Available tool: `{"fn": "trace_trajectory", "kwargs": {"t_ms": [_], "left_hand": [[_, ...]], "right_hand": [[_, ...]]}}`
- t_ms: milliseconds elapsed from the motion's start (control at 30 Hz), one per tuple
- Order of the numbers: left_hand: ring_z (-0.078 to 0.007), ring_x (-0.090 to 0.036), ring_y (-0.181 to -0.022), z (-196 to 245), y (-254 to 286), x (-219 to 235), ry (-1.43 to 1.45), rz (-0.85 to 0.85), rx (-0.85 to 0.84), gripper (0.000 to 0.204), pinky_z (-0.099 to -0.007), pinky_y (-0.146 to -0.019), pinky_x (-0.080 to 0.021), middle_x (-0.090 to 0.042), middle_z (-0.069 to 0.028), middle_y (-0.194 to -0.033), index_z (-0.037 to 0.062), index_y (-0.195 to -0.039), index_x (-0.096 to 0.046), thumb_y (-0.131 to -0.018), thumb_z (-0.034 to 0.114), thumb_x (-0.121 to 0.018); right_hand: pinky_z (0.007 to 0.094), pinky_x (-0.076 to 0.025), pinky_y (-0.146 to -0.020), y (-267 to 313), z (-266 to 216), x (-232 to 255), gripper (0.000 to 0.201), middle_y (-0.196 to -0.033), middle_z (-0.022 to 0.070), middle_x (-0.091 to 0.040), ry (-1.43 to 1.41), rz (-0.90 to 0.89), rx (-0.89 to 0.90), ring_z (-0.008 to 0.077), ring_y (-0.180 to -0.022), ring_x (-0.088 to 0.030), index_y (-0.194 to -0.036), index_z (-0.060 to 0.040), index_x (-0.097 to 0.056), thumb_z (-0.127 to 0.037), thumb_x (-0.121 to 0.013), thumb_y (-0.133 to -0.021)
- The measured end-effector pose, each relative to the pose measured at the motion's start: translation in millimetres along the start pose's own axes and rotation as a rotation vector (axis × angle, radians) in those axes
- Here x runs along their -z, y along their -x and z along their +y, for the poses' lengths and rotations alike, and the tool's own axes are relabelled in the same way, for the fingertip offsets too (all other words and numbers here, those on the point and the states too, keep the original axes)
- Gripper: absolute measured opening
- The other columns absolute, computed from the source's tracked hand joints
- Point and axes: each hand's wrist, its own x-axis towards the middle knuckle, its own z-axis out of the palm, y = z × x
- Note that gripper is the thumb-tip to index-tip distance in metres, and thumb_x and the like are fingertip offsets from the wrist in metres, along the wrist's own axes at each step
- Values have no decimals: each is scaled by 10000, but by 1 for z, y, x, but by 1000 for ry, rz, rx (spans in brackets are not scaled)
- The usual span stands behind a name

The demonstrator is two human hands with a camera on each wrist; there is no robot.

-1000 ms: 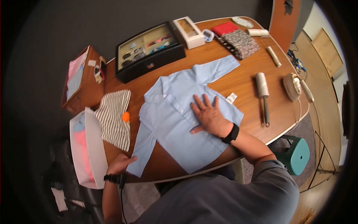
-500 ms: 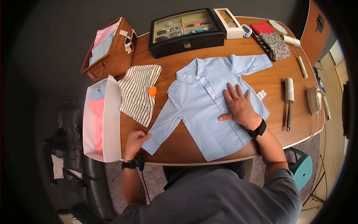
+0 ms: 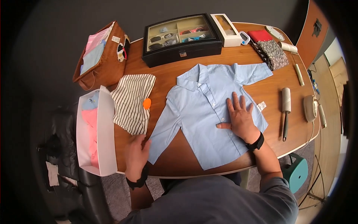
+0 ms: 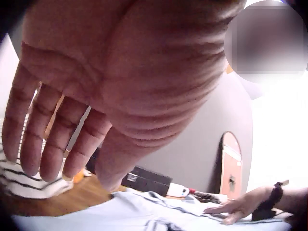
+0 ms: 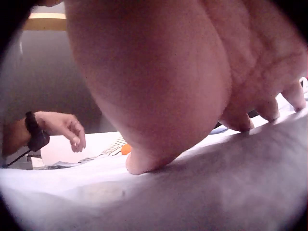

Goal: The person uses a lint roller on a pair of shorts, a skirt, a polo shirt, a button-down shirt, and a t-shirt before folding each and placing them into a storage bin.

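A light blue button-up shirt (image 3: 201, 119) lies spread on the wooden table, collar toward the back. My right hand (image 3: 241, 118) rests on its front with fingers spread; in the right wrist view the thumb (image 5: 144, 162) touches the cloth. My left hand (image 3: 137, 155) is beside the cuff of the left-lying sleeve, raised and holding nothing; the left wrist view shows its palm (image 4: 110, 82) with relaxed, slightly parted fingers above the sleeve. Left of the shirt lies a striped cloth (image 3: 132, 100) with an orange round piece (image 3: 147, 103) at its edge.
At left stand a white bin (image 3: 107, 138) with pink and blue cloth and a brown basket (image 3: 112, 67). A black glasses case (image 3: 179, 54) and a white box (image 3: 232, 40) stand at the back. A lint roller (image 3: 286, 100) and an iron (image 3: 310, 108) are at right.
My left hand has let go of the sleeve cuff and risen, its fingers loosening. My right hand has stayed on the shirt. The head view has shifted.
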Motion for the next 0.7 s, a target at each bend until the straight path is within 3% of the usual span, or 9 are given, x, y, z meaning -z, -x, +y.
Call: {"fn": "trace_trajectory", "kwargs": {"t_ms": [67, 100, 167, 200, 267, 300, 400, 600, 700], "left_hand": [[-362, -586, -1087, 27, -16, -2, 65, -93, -149, 349, -430, -865, -487, -629, -197, -1151, 14, -1095, -656, -849, 254, -715], [-362, -586, -1087, 39, -24, -9, 71, -95, -155, 349, -430, -865, -487, -629, -197, -1151, 14, -1095, -656, -849, 254, -715], [-414, -511, -1207, 61, -40, -22, 23, -120, -541, 500, -422, -1007, -425, -531, -251, -1328, 2, -1268, -595, -869, 280, -710], [-414, -511, -1207, 70, -48, -30, 34, -125, -553, 500, -422, -1007, -425, -531, -251, -1328, 2, -1268, -595, -869, 280, -710], [-442, -251, -1424, 80, -62, -49, 32, -311, -591, 751, -530, -1149, -251, -254, -251, -1555, 42, -1456, -420, -864, 408, -700], [-442, -251, -1424, 81, -66, -55, 41, -315, -599, 751, -530, -1149, -251, -254, -251, -1555, 42, -1456, -420, -864, 408, -700], [-402, 1, -1499, 72, -82, -74, -161, -368, -558, 1051, -728, -1107, -37, -94, -173, -1625, 131, -1545, -260, -738, 607, -736], [-370, 15, -1506, 61, -100, -66, -115, -444, -559, 1146, -700, -1128, -1, -81, -92, -1644, 158, -1555, -244, -655, 618, -786], [-361, 6, -1508, 56, -111, -64, -67, -443, -587, 1135, -663, -1148, 4, -101, -91, -1642, 149, -1548, -266, -652, 595, -800]], "right_hand": [[705, -269, -1038, 2, -4, -5, 1121, -1558, 247, -246, 8, 15, -33, 476, -1387, -296, -1433, 5, -406, -745, -668, -642], [699, -270, -1042, 2, -7, -6, 1107, -1555, 252, -248, 13, 37, -59, 474, -1379, -311, -1431, 5, -410, -745, -656, -655], [685, -286, -1040, 2, -13, -4, 1066, -1541, 266, -272, 46, 45, -81, 471, -1361, -341, -1427, 3, -419, -741, -626, -692], [681, -294, -1035, 2, -16, -4, 1054, -1533, 269, -286, 59, 52, -97, 472, -1358, -347, -1423, 2, -426, -741, -617, -701], [675, -308, -1025, 2, -18, -7, 1022, -1514, 278, -319, 80, 76, -108, 475, -1346, -365, -1410, 0, -444, -742, -593, -724], [648, -320, -1036, 2, -17, -8, 1025, -1503, 298, -318, 87, 88, -100, 475, -1339, -375, -1407, 3, -447, -742, -597, -719], [597, -338, -1058, 0, -15, -8, 1025, -1475, 327, -341, 78, 83, -81, 470, -1336, -385, -1400, 15, -449, -737, -601, -720], [437, -474, -929, -1, -11, 2, 765, -1237, 311, -564, 79, 262, -7, 422, -1112, -577, -1147, 45, -600, -599, -690, -746], [389, -519, -800, -6, -10, 17, 474, -1013, 223, -656, -122, 24, -115, 342, -912, -644, -914, 4, -637, -449, -714, -798]]}}
